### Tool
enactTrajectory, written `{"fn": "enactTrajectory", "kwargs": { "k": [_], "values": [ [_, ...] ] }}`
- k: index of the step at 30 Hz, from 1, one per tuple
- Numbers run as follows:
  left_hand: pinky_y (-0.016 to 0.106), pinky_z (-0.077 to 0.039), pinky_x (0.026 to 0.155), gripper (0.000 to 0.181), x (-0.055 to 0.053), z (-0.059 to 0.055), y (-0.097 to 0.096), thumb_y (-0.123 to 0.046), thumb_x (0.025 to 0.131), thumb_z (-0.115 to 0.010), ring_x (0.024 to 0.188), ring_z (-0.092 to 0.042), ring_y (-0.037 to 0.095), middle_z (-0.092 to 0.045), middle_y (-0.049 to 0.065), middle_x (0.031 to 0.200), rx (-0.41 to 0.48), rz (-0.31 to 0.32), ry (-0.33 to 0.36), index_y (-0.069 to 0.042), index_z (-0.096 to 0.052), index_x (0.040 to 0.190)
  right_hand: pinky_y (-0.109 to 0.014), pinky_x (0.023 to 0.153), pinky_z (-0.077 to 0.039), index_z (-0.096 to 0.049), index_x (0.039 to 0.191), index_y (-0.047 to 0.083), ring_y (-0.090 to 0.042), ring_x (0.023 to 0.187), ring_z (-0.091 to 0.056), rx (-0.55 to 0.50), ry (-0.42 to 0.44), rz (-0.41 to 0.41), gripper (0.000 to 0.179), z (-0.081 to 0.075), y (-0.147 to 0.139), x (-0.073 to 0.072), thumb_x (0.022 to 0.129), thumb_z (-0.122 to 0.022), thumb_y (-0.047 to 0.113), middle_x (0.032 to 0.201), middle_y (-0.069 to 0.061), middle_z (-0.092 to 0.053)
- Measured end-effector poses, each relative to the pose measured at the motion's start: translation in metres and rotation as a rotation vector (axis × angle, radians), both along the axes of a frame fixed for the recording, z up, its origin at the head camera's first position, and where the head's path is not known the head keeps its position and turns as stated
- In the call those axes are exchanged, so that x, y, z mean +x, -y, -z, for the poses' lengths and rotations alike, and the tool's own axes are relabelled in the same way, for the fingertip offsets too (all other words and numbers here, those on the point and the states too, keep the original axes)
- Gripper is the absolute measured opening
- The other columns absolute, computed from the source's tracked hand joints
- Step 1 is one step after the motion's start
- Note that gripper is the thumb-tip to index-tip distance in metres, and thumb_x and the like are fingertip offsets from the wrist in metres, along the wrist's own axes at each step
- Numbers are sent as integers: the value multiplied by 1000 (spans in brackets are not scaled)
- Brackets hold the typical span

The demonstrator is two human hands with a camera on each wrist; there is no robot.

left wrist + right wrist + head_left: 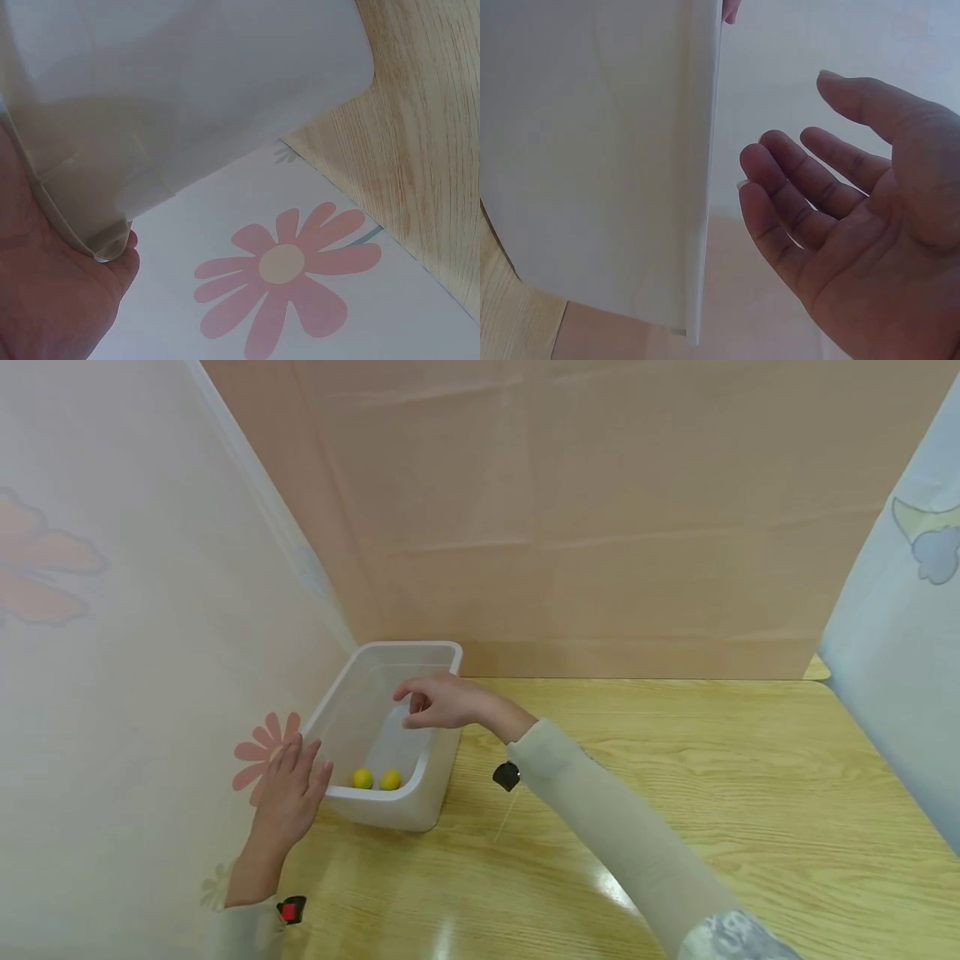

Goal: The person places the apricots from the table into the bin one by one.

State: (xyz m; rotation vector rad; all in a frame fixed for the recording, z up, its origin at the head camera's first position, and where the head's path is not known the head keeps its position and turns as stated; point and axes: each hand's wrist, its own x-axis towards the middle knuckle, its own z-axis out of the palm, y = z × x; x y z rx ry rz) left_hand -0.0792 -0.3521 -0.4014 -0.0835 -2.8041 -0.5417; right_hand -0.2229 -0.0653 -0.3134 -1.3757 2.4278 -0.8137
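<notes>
A white plastic bin [390, 812] stands on the wooden table at the left, with two small yellow balls [362, 777] lying inside near its front end. My left hand [288, 793] rests at the bin's near left corner, fingers extended. In the left wrist view its palm [52, 292] lies along the rim. Above the bin's right side hovers my right hand [442, 700], holding nothing. The right wrist view shows its fingers [810, 172] loosely bent and thumb spread, beside the bin's rim [699, 172] without touching it.
A pale panel with printed flowers [266, 752] rises close along the bin's left side. Behind the table [675, 777] stands a brown paper-like wall [600, 527], and a light blue panel [900, 677] borders the right. Small black devices [507, 776] hang at both wrists.
</notes>
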Motion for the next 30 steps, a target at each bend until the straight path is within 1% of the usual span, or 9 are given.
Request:
{"fn": "enactTrajectory", "kwargs": {
  "k": [5,9,14,17,22,27,30],
  "values": [
    [73,-19,112,60,-1,-1,0,-36,109,-41,145,-18,54,-22,37,158,-4,1,0,11,-42,146,-25,92,-51,-60,136,13,-14,103,-65,-1,-11,-4,40,-1,-4,-1,98,-67,25,101,2,-71],
    [73,-19,111,60,-1,-1,0,-36,109,-41,145,-18,55,-22,37,158,-2,0,-4,11,-42,146,-26,94,-50,-59,136,10,-16,103,-66,-5,-14,-15,41,-2,-8,-1,98,-67,24,103,0,-72],
    [73,-18,112,60,-1,-1,-1,-35,109,-42,145,-18,55,-21,37,159,-1,1,-4,11,-42,147,-28,97,-50,-57,139,11,-16,106,-65,14,3,13,45,0,-18,-3,98,-67,26,108,0,-70],
    [73,-18,112,60,0,-1,-1,-35,109,-42,145,-18,56,-21,37,159,-4,1,1,10,-41,147,-28,96,-50,-56,141,14,-15,107,-65,25,9,41,46,1,-27,-4,98,-67,27,110,0,-69],
    [73,-19,111,59,1,-1,-2,-36,109,-42,144,-19,56,-23,37,158,-17,-10,-6,10,-42,146,-30,94,-51,-56,141,13,-16,105,-66,6,-5,56,46,4,-44,-5,98,-66,27,109,0,-69],
    [72,-18,113,61,0,-1,-1,-37,109,-40,146,-17,55,-20,35,160,-13,-10,13,9,-40,148,-33,95,-52,-57,140,10,-17,104,-66,-20,-14,71,46,11,-64,-7,98,-67,25,107,-1,-70],
    [72,-18,112,60,-1,0,0,-37,109,-41,145,-18,55,-21,35,160,-19,-13,9,9,-41,148,-35,96,-52,-56,141,10,-18,104,-66,-25,-15,86,47,16,-77,-7,98,-68,25,107,-1,-69]
  ]
}}
